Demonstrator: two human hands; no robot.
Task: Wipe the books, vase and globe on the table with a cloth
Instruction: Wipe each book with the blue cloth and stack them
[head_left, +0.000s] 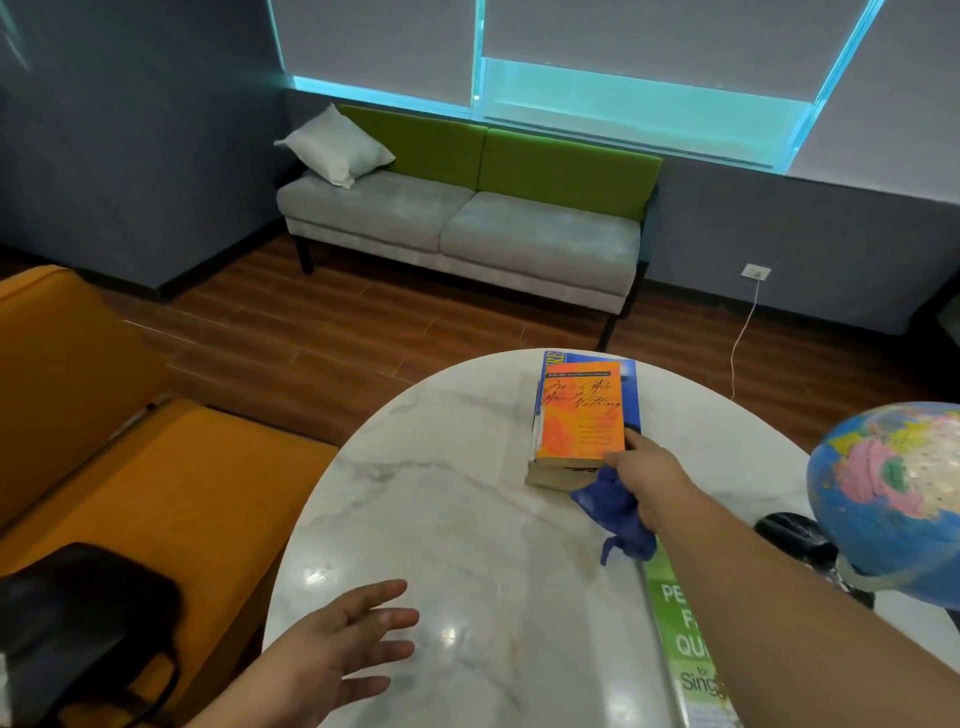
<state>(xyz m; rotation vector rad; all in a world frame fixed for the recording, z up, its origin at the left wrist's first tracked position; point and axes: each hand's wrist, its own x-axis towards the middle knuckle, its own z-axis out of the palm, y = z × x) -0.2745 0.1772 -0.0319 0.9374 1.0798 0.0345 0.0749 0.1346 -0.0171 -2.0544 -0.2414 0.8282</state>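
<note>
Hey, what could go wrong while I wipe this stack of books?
The book stack sits at the table's far edge; a push from the right hand, which grips the blue cloth, might slide the orange book off. The forearm passes close beside the globe, so a sideways sweep could knock it.

Three stacked books (579, 410), one green book (680, 629), one globe (893, 499), one cloth (615, 512), one table (441, 519)

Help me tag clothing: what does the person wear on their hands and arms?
Nothing visible: the left hand and right hand are ungloved, with no rings or watch showing; the right forearm and left wrist show no sleeve.
</note>
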